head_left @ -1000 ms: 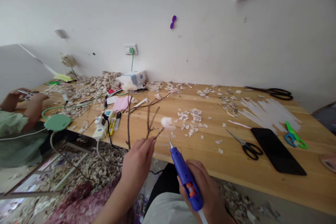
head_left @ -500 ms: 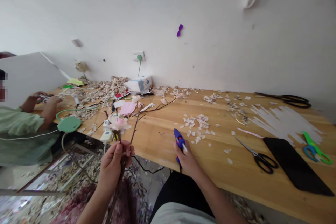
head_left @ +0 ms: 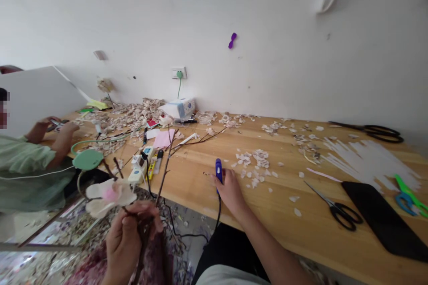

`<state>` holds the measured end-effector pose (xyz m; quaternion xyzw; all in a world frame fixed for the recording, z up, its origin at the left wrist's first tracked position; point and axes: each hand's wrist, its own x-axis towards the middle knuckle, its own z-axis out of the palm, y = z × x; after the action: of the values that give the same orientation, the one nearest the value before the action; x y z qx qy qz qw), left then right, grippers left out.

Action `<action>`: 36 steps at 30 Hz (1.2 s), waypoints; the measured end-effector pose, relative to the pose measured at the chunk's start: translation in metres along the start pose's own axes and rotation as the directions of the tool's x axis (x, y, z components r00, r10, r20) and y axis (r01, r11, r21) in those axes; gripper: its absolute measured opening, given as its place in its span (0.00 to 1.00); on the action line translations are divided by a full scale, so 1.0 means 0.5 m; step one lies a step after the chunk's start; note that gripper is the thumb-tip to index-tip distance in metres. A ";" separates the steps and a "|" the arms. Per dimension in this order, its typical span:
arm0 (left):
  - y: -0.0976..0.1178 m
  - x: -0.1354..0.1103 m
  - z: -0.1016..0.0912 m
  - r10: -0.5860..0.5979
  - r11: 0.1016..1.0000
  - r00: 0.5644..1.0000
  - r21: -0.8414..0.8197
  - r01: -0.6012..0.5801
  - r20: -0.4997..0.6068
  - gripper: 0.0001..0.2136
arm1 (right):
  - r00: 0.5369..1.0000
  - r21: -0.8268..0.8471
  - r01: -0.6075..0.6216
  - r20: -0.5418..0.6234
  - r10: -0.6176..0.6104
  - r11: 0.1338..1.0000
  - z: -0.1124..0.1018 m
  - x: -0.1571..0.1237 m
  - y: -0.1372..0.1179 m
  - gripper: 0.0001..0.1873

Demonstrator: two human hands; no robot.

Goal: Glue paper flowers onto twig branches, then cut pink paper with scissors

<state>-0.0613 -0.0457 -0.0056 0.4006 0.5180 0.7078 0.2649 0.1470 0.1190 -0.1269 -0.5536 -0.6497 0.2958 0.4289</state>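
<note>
My left hand (head_left: 129,236) is closed round a thin brown branch (head_left: 162,173) below the table's front edge. A white and pink paper flower (head_left: 109,196) sits on that branch just left of the hand. My right hand (head_left: 229,189) rests on the wooden table (head_left: 267,205) with its fingers round a blue glue gun (head_left: 218,171), which lies flat on the wood, nozzle pointing away from me. A black cord (head_left: 219,211) runs from the gun over the table edge. Loose pale petals (head_left: 256,160) lie just right of the gun.
Black scissors (head_left: 336,207), a black phone (head_left: 383,220) and green-blue scissors (head_left: 409,193) lie at the right. White glue sticks (head_left: 361,158) and large scissors (head_left: 374,131) sit behind them. A power strip (head_left: 140,169), tissue box (head_left: 179,107) and petal scraps fill the left. Another person's hands (head_left: 50,131) work at far left.
My right hand has brought the glue gun down from the air and laid it on the table. My left hand has lowered the branch and swung it left, so the flower now shows beside it.
</note>
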 end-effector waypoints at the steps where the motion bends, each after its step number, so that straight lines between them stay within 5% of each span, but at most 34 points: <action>1: 0.000 0.005 0.003 0.032 0.999 0.999 -0.009 -0.032 0.003 0.13 | 1.000 -0.007 -0.001 0.001 0.001 1.000 0.000 -0.005 0.001 0.22; 5: -0.013 0.037 0.016 0.095 0.995 0.992 -0.051 -0.091 0.084 0.08 | 1.000 -0.028 0.000 0.024 0.001 1.000 -0.001 -0.021 0.002 0.22; 9: -0.025 0.069 0.028 0.033 0.999 0.991 -0.024 -0.030 0.126 0.04 | 0.999 -0.038 0.005 0.046 -0.003 0.999 -0.007 -0.029 -0.002 0.26; 28: 0.009 0.094 0.058 0.023 1.000 0.995 0.012 -0.024 0.098 0.07 | 0.987 -0.088 -0.064 0.139 0.076 0.994 -0.018 -0.083 -0.044 0.26; 36: 0.024 0.151 0.090 0.037 0.999 0.989 -0.026 -0.033 0.144 0.09 | 0.988 -0.071 -0.069 0.137 0.078 0.995 -0.029 -0.108 -0.039 0.30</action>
<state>-0.0637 0.0336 0.0344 0.4568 0.4817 0.6876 0.2941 0.1519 0.0609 -0.1160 -0.5689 -0.6668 0.3276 0.3526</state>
